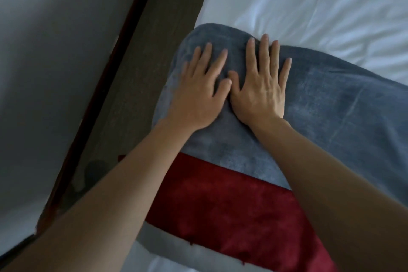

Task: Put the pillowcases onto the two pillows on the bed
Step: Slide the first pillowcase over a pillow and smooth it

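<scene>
Left hand (196, 97) and right hand (262, 86), fingers spread flat mid-frame, seem to be smoothing the grey pillowcase (320, 106); the red pillowcase (231, 212) likely needs checking next.

A pale grey wall (39, 55) is filling the left side of the view, shading darker toward its upper corner. Beside it, a dark wood headboard (123, 77) is running diagonally from the top centre down to the lower left, edged along the wall side by a reddish-brown strip (103, 86). To its right, a bed in a white sheet (309, 6) is lying softly creased, and cool, dim light is falling across the wrinkles at the right.
</scene>
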